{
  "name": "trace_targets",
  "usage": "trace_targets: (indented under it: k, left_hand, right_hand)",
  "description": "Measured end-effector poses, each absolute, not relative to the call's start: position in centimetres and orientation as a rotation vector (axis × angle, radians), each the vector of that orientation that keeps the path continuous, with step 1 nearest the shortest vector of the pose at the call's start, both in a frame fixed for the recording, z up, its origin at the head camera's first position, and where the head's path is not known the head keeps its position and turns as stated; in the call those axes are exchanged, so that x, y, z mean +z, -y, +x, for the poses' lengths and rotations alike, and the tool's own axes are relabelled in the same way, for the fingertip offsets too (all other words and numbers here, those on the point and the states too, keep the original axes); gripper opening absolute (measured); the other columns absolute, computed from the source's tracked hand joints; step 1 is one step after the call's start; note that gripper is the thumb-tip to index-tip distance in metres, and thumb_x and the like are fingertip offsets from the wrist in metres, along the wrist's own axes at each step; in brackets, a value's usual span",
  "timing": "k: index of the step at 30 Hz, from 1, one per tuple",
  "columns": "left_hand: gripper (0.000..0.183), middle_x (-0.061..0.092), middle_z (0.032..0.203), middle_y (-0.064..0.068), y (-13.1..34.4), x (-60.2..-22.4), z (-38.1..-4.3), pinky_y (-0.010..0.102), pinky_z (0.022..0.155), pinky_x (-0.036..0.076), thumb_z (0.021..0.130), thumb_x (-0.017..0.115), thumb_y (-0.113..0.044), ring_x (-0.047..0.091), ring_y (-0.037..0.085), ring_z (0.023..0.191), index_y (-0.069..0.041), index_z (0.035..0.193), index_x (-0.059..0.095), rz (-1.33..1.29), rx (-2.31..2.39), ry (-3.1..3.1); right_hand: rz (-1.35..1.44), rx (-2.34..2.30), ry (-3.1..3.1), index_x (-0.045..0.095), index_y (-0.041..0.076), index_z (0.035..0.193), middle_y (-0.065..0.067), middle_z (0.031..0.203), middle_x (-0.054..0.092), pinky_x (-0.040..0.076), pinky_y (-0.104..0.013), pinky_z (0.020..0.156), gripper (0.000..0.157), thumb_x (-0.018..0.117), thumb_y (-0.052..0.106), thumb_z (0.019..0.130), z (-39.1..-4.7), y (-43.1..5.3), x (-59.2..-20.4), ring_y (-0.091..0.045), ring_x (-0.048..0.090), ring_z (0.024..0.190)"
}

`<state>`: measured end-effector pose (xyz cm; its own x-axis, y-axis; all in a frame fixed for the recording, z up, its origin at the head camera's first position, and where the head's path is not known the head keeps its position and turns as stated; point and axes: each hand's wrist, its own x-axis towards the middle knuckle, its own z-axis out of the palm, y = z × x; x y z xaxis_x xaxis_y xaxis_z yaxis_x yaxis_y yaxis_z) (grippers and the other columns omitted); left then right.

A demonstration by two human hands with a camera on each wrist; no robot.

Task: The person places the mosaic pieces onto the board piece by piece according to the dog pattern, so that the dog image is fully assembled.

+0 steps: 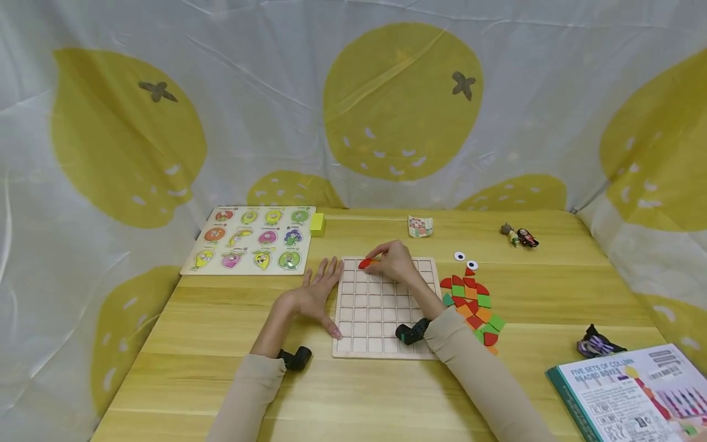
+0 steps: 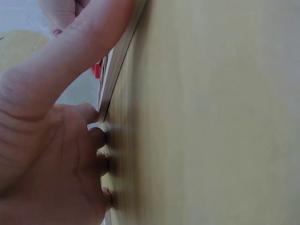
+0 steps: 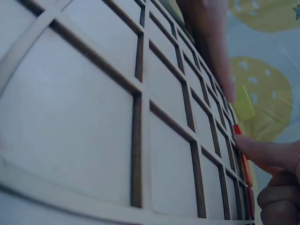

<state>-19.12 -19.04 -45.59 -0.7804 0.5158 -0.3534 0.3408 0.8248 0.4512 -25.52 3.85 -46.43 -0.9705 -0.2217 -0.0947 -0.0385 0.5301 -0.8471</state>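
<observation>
1. The right sleeve covers the board's right edge and some coloured pieces; a printed box at the counter's front right corner is cut off.
2. The wood-grain counter stands within white cloth printed with large yellow fruit; its front edge is out of view. A fruit puzzle lies at the back left corner.
3. The grid board lies flat mid-counter, squared to the back edge, nearly as long as wide.
4. The right hand pinches a red piece at the board's far edge; fingers hide its long axis.
5. The left hand is spread wide along the board's left edge.
</observation>
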Motion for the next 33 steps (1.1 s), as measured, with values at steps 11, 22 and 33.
trace_targets:
  k: [11, 22, 33]
  left_hand:
    - [0.154, -0.022, 0.161, 0.011, 18.9, -45.4, -19.1, 0.061, 0.118, -0.012, 0.048, 0.088, -0.06, -0.022, 0.032, 0.148, -0.012, 0.154, -0.013, 0.613, 0.481, -2.525]
    - [0.154, -0.022, 0.161, 0.011, 18.7, -45.4, -19.0, 0.061, 0.118, -0.012, 0.049, 0.088, -0.059, -0.023, 0.032, 0.148, -0.012, 0.154, -0.013, 0.613, 0.484, -2.519]
    - [0.155, -0.024, 0.16, 0.011, 18.9, -45.4, -19.1, 0.06, 0.118, -0.013, 0.048, 0.088, -0.06, -0.023, 0.032, 0.148, -0.012, 0.154, -0.015, 0.617, 0.485, -2.518]
  right_hand:
    - [-0.267, -1.389, -2.559, 0.078, 0.012, 0.091, 0.007, 0.045, 0.04, 0.026, -0.022, 0.045, 0.024, 0.087, 0.018, 0.069, -26.1, -3.7, -46.8, -0.009, 0.031, 0.044]
    - [-0.339, -1.373, -2.544, 0.079, 0.014, 0.091, 0.004, 0.049, 0.048, 0.026, -0.021, 0.044, 0.019, 0.085, 0.018, 0.073, -26.2, -3.9, -46.9, -0.009, 0.033, 0.046]
    - [-0.348, -1.308, -2.593, 0.075, 0.013, 0.107, 0.003, 0.049, 0.04, 0.028, -0.024, 0.046, 0.028, 0.078, 0.022, 0.081, -26.5, -9.1, -45.3, -0.012, 0.029, 0.046]
